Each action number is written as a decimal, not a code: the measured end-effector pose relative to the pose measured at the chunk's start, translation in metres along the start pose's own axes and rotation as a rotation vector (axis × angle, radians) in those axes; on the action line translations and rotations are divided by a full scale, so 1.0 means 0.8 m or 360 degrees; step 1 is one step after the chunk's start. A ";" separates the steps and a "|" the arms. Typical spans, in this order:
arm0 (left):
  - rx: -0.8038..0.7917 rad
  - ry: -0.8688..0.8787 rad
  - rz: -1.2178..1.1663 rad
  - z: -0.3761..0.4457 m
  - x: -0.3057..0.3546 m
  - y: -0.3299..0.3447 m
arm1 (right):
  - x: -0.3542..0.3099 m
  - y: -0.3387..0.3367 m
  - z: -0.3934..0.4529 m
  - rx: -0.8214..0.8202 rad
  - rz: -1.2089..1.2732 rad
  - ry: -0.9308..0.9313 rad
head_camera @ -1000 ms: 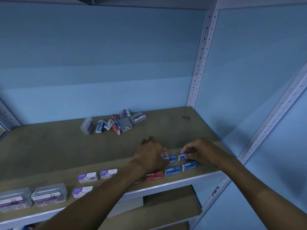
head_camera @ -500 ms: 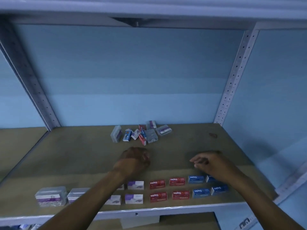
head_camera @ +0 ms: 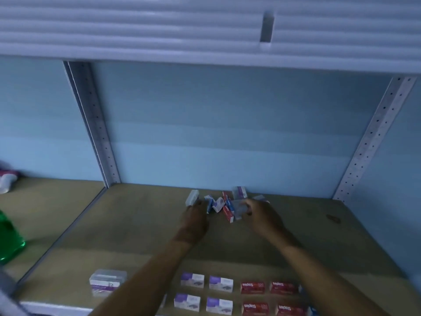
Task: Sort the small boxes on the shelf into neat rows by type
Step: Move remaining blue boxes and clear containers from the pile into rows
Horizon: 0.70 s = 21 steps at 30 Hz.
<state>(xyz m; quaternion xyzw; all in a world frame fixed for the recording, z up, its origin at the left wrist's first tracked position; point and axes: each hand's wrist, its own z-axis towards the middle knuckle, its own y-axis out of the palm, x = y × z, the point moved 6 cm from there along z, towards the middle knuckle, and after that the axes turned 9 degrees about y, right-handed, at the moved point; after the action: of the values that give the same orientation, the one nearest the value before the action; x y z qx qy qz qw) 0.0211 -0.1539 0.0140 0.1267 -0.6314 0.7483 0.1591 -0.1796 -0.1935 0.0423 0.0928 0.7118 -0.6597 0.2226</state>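
our right hand [head_camera: 262, 215] is at the jumbled pile [head_camera: 224, 205] near the back of the shelf [head_camera: 141, 226], fingers curled round a clear plastic case [head_camera: 242, 208] on the pile's right side. it looks like a grip, though motion blur keeps us from saying how firm. our left hand [head_camera: 194, 218] sits at the pile's left edge, fingertips [head_camera: 198, 203] just short of, or touching, an upright clear case [head_camera: 191, 197]; whether it pinches anything we cannot tell.

the pile lies straight ahead of both hands, between them and the back wall. it spreads left to right, and each hand covers its own end. the red box [head_camera: 228, 214] and the blue-and-white boxes [head_camera: 213, 202] in the middle lie tilted against one another, long axes pointing every which way. the right hand is nearer to these.

relative to the pile, the sorted rows run along the shelf's front edge, close to us: a clear case [head_camera: 107, 281] to the left, purple-and-white boxes [head_camera: 206, 290] straight back from the pile, red staples boxes [head_camera: 268, 297] to the right, a sliver of blue box [head_camera: 311, 312] past those, partly hidden by the right forearm.

our judgement: the clear case in the right hand belongs at the front left, so it must travel toward us and across the left arm. the left hand's case has the shorter, uncrossed path.
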 end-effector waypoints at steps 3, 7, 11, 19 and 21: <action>0.0011 0.0050 0.0124 0.023 -0.008 0.003 | -0.035 0.006 0.030 -0.0070 -0.0235 -0.0099; -0.0144 0.0140 0.0281 0.041 -0.013 0.007 | -0.047 0.027 0.065 -0.0239 -0.0441 -0.0013; -0.0229 0.0098 0.0384 0.048 -0.020 0.012 | -0.028 0.051 0.093 -0.0370 -0.0503 0.0059; -0.0210 0.0167 0.0515 0.048 -0.015 0.015 | -0.042 0.049 0.085 -0.0234 -0.0508 0.0005; -0.0180 0.0180 0.0523 0.049 -0.015 0.016 | -0.040 0.048 0.083 -0.0220 -0.0468 0.0005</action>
<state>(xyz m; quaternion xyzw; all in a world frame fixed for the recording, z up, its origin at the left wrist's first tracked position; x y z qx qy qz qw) 0.0267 -0.1954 0.0044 -0.0298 -0.6748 0.7334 0.0768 -0.1218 -0.2490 0.0195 -0.0269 0.7617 -0.6346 0.1281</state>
